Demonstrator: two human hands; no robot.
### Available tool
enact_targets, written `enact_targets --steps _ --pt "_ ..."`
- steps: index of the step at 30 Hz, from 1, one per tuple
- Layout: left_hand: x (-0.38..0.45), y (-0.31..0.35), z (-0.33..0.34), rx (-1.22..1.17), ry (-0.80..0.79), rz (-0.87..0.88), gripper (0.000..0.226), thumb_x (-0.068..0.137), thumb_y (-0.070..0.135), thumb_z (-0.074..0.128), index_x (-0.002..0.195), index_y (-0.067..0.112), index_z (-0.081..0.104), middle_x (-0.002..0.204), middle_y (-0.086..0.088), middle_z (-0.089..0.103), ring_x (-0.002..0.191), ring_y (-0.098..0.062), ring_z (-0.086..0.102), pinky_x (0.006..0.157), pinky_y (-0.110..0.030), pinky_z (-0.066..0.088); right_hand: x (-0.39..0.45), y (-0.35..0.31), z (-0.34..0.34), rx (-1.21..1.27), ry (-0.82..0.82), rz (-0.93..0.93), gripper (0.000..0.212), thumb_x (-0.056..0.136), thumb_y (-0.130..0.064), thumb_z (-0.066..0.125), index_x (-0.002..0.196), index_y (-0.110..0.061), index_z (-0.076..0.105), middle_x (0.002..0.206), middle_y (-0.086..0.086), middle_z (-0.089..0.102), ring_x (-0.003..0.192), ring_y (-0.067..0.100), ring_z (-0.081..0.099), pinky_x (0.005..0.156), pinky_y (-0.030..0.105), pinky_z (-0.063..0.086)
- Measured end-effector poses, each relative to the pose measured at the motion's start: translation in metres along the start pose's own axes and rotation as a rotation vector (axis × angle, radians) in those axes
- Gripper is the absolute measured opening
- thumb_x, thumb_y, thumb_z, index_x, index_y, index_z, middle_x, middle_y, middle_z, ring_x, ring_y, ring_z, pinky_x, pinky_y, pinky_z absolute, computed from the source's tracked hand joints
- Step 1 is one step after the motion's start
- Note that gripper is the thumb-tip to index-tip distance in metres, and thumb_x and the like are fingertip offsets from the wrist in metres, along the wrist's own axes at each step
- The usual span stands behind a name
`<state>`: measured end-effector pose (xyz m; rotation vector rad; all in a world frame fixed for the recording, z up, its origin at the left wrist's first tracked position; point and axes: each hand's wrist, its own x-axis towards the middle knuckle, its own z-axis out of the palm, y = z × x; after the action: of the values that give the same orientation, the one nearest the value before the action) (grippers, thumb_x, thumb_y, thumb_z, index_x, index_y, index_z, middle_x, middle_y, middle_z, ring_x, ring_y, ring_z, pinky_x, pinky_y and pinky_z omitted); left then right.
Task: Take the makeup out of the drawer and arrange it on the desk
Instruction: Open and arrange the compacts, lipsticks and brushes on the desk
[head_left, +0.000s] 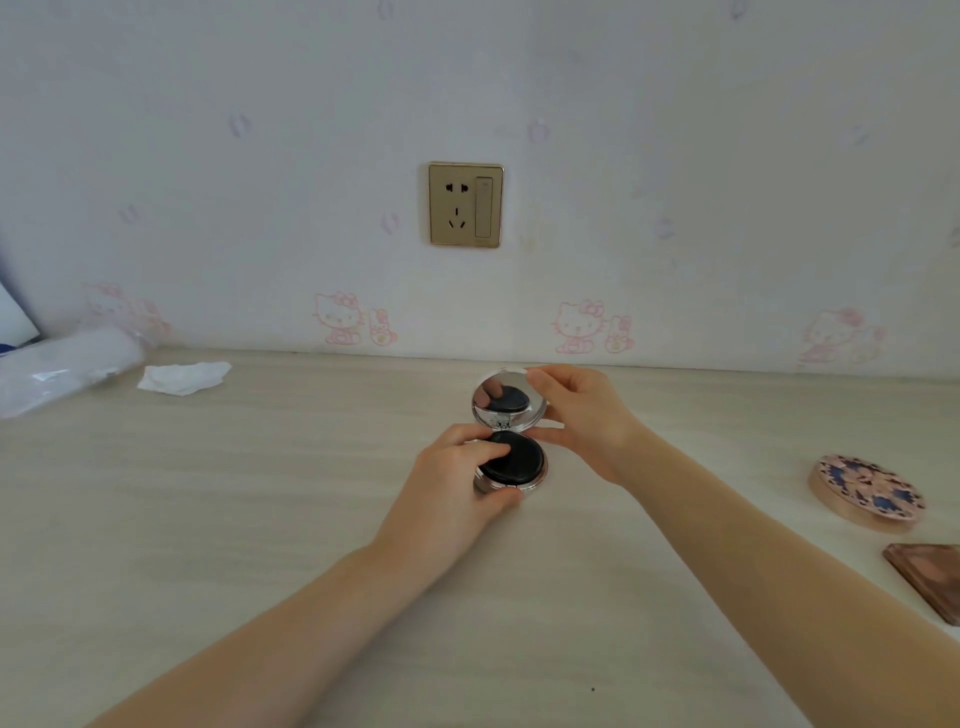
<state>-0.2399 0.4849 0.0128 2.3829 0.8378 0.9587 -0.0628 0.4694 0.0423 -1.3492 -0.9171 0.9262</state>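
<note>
Pale wood-grain tabletop (208, 519), filling lower frame below cartoon-cat wallpaper. Gold wall socket (465, 204), upper centre. Clear plastic roll (62, 369), far left edge; crumpled white tissue (183, 377) just beside it. Round floral compact (866, 490), right edge; brown palette (930, 577) below it, cut off by frame. Open cushion compact (511, 439), centre of frame, resting on tabletop, mirrored lid upright. Left hand (457, 478) fingers curled round compact base, thumb at front rim. Right hand (582, 415) fingers pinching lid edge.
</note>
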Motion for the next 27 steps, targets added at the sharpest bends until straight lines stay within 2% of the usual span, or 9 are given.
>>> enact_targets --steps 5,9,12,19,25,27 --pt "0.013 -0.01 0.0 0.007 0.001 -0.011 0.041 0.075 0.015 0.08 0.115 0.014 0.07 0.115 0.007 0.056 0.097 0.001 0.048 0.082 0.009 0.023 0.02 -0.002 0.006 -0.006 0.002 0.012 0.022 0.095 -0.023 0.057 0.103 -0.006 0.068 0.114 0.018 0.065 0.102 0.028 0.065 0.081 0.037 0.058" --pt "0.023 -0.018 0.001 0.01 -0.011 -0.02 0.043 0.076 0.013 0.078 0.118 0.011 0.067 0.12 0.001 0.058 0.098 -0.002 0.049 0.081 0.008 0.025 0.033 -0.003 0.009 0.023 0.006 0.046 0.022 0.094 -0.024 0.059 0.102 -0.005 0.068 0.113 0.017 0.066 0.104 0.028 0.065 0.081 0.036 0.058" --pt "0.027 -0.022 0.002 0.015 -0.008 -0.01 0.043 0.077 0.012 0.078 0.118 0.01 0.066 0.121 -0.001 0.058 0.099 -0.002 0.049 0.083 0.008 0.024 0.039 -0.001 0.01 0.041 0.009 0.071 0.025 0.094 -0.028 0.059 0.101 -0.007 0.069 0.112 0.013 0.068 0.101 0.023 0.067 0.077 0.032 0.058" --pt "0.028 -0.025 0.003 0.023 -0.001 0.02 0.042 0.077 0.015 0.077 0.118 0.012 0.065 0.12 0.002 0.056 0.101 -0.002 0.049 0.086 0.008 0.022 0.042 0.003 0.008 0.067 0.006 0.104 0.025 0.094 -0.031 0.059 0.097 -0.009 0.07 0.108 0.009 0.069 0.101 0.022 0.067 0.079 0.034 0.056" --pt "0.028 -0.023 0.001 0.064 -0.01 0.0 0.043 0.078 0.019 0.076 0.118 0.012 0.065 0.121 0.0 0.056 0.105 -0.009 0.053 0.083 0.01 0.019 0.035 -0.002 -0.001 0.028 0.017 0.116 0.024 0.096 -0.03 0.054 0.099 -0.01 0.068 0.109 0.006 0.07 0.104 0.022 0.066 0.093 0.042 0.053" --pt "0.027 -0.022 0.0 0.092 -0.017 -0.01 0.043 0.08 0.02 0.074 0.121 0.011 0.064 0.125 -0.001 0.055 0.11 -0.012 0.054 0.085 0.008 0.019 0.029 -0.004 -0.006 -0.001 0.03 0.121 0.025 0.097 -0.028 0.052 0.107 -0.01 0.067 0.112 0.004 0.069 0.105 0.021 0.065 0.093 0.041 0.052"
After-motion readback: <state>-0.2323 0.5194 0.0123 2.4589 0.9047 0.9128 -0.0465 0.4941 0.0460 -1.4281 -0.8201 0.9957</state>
